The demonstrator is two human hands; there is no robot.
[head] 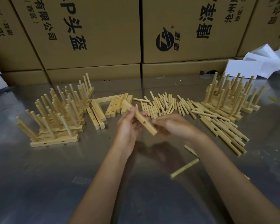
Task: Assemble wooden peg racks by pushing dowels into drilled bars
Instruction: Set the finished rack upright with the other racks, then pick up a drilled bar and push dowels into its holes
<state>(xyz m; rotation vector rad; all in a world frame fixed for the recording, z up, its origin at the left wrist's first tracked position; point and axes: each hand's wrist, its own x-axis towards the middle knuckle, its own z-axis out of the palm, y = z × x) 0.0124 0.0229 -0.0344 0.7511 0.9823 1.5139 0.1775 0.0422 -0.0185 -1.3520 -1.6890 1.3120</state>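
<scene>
At frame centre, the left hand [128, 125] is gripping a drilled wooden bar [142, 120] above the metal table [39, 183]; the blurred right hand [173, 126] is touching its near end, grip unclear.

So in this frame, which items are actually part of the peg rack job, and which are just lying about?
Part of the job:
- drilled bar, held by left hand, right hand at it
- spare bars
- loose dowels
- finished racks

Just lying about:
- cardboard boxes
- white foam pieces
</scene>
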